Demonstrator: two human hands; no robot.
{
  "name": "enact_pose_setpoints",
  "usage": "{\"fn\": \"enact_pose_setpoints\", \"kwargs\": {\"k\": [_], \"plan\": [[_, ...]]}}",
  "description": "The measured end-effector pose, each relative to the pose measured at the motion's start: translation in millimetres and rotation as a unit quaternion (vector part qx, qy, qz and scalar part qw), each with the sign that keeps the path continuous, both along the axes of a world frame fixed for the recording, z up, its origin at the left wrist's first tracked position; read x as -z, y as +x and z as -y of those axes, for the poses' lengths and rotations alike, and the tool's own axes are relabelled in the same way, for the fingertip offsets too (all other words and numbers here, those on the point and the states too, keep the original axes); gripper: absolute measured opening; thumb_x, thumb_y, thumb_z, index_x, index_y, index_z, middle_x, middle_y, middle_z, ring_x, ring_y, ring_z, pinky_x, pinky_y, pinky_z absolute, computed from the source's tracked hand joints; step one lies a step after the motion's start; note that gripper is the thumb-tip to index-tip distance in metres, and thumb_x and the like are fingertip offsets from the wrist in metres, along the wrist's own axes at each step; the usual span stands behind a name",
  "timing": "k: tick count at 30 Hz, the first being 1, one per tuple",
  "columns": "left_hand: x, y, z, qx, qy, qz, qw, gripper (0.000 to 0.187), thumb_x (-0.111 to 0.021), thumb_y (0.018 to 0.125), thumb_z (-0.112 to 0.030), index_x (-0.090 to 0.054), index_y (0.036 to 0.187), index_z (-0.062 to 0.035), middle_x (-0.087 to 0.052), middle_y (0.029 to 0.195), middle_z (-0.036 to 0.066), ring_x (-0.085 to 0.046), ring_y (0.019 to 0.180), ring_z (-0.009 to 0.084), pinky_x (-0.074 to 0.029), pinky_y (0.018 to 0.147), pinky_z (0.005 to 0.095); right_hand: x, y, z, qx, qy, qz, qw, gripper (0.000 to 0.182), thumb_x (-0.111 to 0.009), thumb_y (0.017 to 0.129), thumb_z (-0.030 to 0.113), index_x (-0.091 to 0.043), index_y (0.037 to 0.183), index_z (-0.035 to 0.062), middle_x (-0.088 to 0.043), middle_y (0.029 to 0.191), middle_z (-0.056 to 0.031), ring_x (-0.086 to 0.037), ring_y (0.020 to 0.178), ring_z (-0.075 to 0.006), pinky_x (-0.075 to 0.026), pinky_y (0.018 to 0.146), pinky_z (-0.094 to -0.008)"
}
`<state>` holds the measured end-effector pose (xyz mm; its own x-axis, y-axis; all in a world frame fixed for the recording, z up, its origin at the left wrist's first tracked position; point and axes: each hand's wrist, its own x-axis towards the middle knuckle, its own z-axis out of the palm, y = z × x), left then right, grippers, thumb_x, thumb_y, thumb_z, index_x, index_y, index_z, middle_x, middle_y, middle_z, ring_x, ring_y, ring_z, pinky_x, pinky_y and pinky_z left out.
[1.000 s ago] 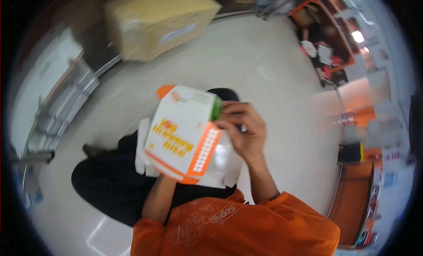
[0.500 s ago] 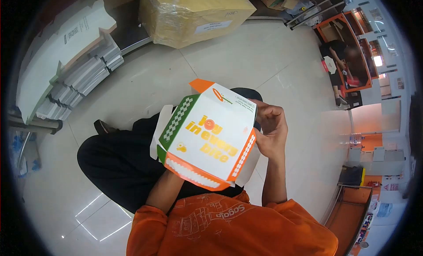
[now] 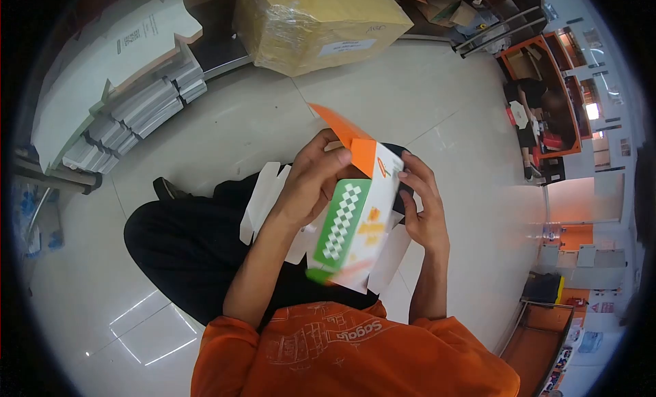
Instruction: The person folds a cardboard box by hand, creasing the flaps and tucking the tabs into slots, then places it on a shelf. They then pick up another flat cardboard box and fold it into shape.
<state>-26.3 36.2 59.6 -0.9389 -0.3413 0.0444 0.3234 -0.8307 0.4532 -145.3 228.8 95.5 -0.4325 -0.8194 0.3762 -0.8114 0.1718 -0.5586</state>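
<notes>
A printed cardboard food box (image 3: pixel 371 223), partly folded, is held tilted above my lap. Its green checkered side (image 3: pixel 343 223) faces up and left, and an orange flap (image 3: pixel 338 124) sticks out at the far end. My left hand (image 3: pixel 311 182) grips the far left corner by the orange end, thumb along the fold. Against the right edge of the white panel, my right hand (image 3: pixel 425 206) has its fingers and thumb bent around the board. White unfolded flaps (image 3: pixel 265 199) show behind my left forearm, beneath the box.
Stacked flat box blanks (image 3: pixel 137 120) lie at the left. A large plastic-wrapped carton (image 3: pixel 321 31) stands on the floor ahead. My crossed legs in black trousers (image 3: pixel 181 240) are below the box. Another person (image 3: pixel 526 117) sits at the far right near an orange-framed cabinet (image 3: pixel 570 110).
The box has turned from its printed face up to tilted, showing its green side. My left hand has come out from underneath to the orange corner. The view has shifted slightly.
</notes>
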Motion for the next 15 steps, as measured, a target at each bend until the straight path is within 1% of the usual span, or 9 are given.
{"fn": "enact_pose_setpoints", "kwargs": {"k": [1,2,3,4,5,7,8,10,15], "plan": [[-1.4,2.9,3.1,0.028,-0.015,0.008,0.999,0.048,-0.061,0.090,-0.006,-0.037,0.132,0.0009,-0.062,0.110,0.016,-0.068,0.098,0.0226,-0.054,0.081,0.0274,-4.3,-0.3,0.4,-0.019,0.026,0.005,0.999,0.050,-0.050,0.078,-0.021,-0.059,0.119,0.0065,-0.050,0.138,-0.0191,-0.049,0.128,-0.0368,-0.043,0.106,-0.0442],[-1.2,2.0,0.7,0.029,-0.015,0.007,0.999,0.048,-0.061,0.090,-0.006,-0.037,0.132,0.0009,-0.062,0.110,0.016,-0.068,0.098,0.0226,-0.054,0.081,0.0274,-6.9,-1.5,0.7,-0.037,0.051,0.010,0.998,0.051,-0.048,0.079,-0.023,-0.059,0.120,0.0061,-0.049,0.139,-0.0192,-0.049,0.129,-0.0366,-0.043,0.106,-0.0442],[-1.8,0.4,-3.3,-0.005,-0.078,0.005,0.997,0.047,-0.060,0.089,-0.002,-0.037,0.131,0.0013,-0.062,0.110,0.015,-0.067,0.098,0.0212,-0.054,0.080,0.0279,-7.7,-3.9,2.5,-0.055,0.036,0.032,0.997,0.042,-0.056,0.082,-0.015,-0.061,0.119,0.0043,-0.048,0.140,-0.0205,-0.049,0.128,-0.0363,-0.043,0.104,-0.0431],[-4.2,-0.2,-6.4,-0.038,-0.141,0.004,0.989,0.047,-0.058,0.088,0.003,-0.037,0.130,0.0017,-0.062,0.110,0.015,-0.067,0.099,0.0198,-0.054,0.079,0.0283,-9.0,-1.8,4.4,-0.055,0.036,0.031,0.997,0.042,-0.056,0.082,-0.015,-0.061,0.119,0.0043,-0.048,0.140,-0.0205,-0.049,0.128,-0.0363,-0.043,0.104,-0.0431],[-7.9,2.0,-8.1,-0.028,-0.152,0.025,0.988,0.047,-0.056,0.087,0.009,-0.037,0.128,0.0020,-0.062,0.110,0.015,-0.066,0.096,0.0167,-0.054,0.079,0.0285,-10.8,3.1,7.7,-0.028,-0.008,0.081,0.996,0.037,-0.061,0.082,-0.010,-0.062,0.116,0.0033,-0.049,0.139,-0.0213,-0.050,0.127,-0.0359,-0.044,0.103,-0.0423],[-5.3,-2.4,-16.0,-0.030,-0.145,0.013,0.989,0.047,-0.056,0.087,0.009,-0.037,0.128,0.0015,-0.062,0.110,0.015,-0.065,0.095,0.0161,-0.053,0.080,0.0283,-14.1,13.5,19.5,-0.005,-0.089,0.148,0.985,0.032,-0.074,0.079,0.005,-0.065,0.109,0.0022,-0.050,0.137,-0.0227,-0.053,0.123,-0.0350,-0.046,0.098,-0.0409],[-2.5,-4.1,-19.9,-0.030,-0.138,0.003,0.990,0.047,-0.056,0.087,0.009,-0.037,0.128,0.0011,-0.062,0.110,0.015,-0.065,0.095,0.0156,-0.053,0.080,0.0280,-16.9,18.2,24.9,-0.002,-0.090,0.147,0.985,0.032,-0.074,0.079,0.005,-0.065,0.109,0.0022,-0.050,0.137,-0.0227,-0.053,0.123,-0.0350,-0.046,0.098,-0.0409],[-1.0,-6.1,-23.8,-0.027,-0.135,-0.015,0.990,0.046,-0.055,0.087,0.010,-0.037,0.128,0.0016,-0.061,0.112,0.015,-0.063,0.100,0.0165,-0.054,0.083,0.0291,-21.4,24.2,35.7,-0.038,-0.068,0.018,0.997,0.036,-0.077,0.076,0.005,-0.064,0.110,0.0025,-0.051,0.135,-0.0218,-0.054,0.120,-0.0350,-0.047,0.096,-0.0412],[-11.2,-4.0,-24.0,-0.091,-0.171,0.002,0.981,0.044,-0.064,0.089,0.001,-0.041,0.126,0.0041,-0.058,0.116,0.014,-0.060,0.107,0.0187,-0.053,0.092,0.0328,-16.0,30.7,42.5,-0.029,-0.095,0.008,0.995,0.036,-0.077,0.074,0.003,-0.064,0.108,0.0019,-0.051,0.134,-0.0210,-0.055,0.118,-0.0347,-0.047,0.094,-0.0417]]}}
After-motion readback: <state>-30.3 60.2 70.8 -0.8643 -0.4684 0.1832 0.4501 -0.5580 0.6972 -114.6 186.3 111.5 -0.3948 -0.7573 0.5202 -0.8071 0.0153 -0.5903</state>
